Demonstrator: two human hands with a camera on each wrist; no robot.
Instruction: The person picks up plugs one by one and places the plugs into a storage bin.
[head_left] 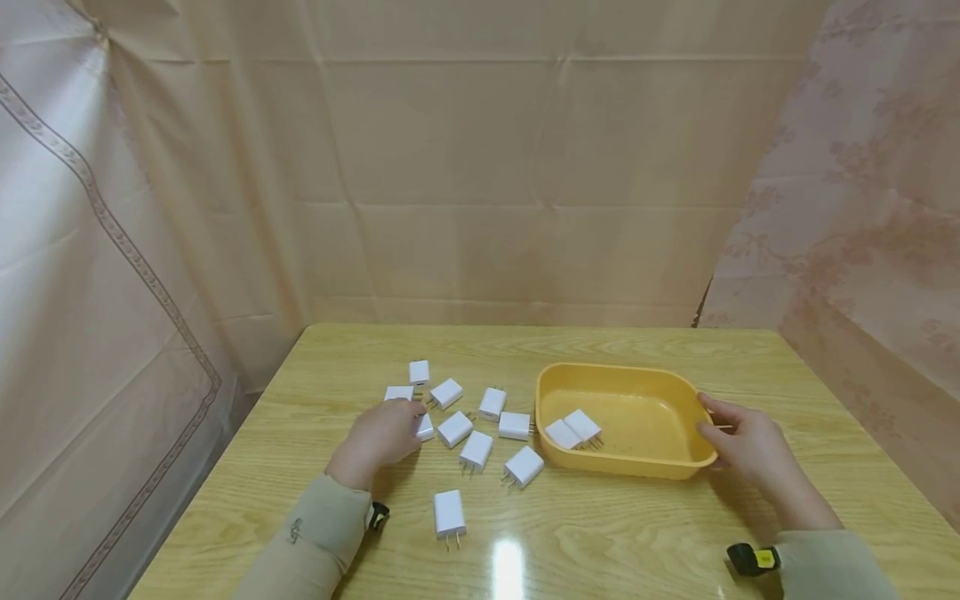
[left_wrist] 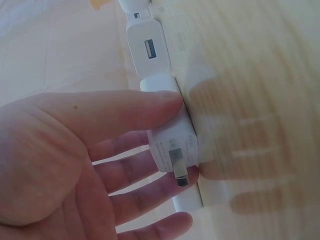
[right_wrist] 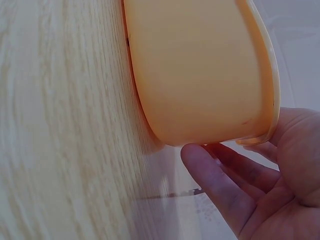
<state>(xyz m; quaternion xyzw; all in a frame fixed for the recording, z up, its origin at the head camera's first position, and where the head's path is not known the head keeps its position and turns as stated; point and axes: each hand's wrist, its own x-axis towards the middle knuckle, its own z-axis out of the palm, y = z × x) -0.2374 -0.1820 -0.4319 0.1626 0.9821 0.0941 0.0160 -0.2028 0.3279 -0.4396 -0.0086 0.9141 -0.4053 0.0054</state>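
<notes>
My left hand (head_left: pixel 378 437) pinches a white USB wall charger (left_wrist: pixel 170 137) between thumb and fingers, low over the wooden table. Its metal prongs point toward the wrist camera, and another charger (left_wrist: pixel 148 47) with its USB port showing stands just beyond. At the right end of a yellow plastic basin (head_left: pixel 622 467), my right hand (head_left: pixel 750 450) grips the rim, thumb and fingers against the outer wall. Two white chargers (head_left: pixel 582 425) lie inside the basin, at its left front.
Several more white chargers are scattered between the left hand and the basin, among them one (head_left: pixel 476 451) in the middle and one (head_left: pixel 523 466) near the basin. A single charger (head_left: pixel 449 512) lies closer to the front. Beige cloth (head_left: pixel 525 167) hangs behind the table (head_left: pixel 600 542).
</notes>
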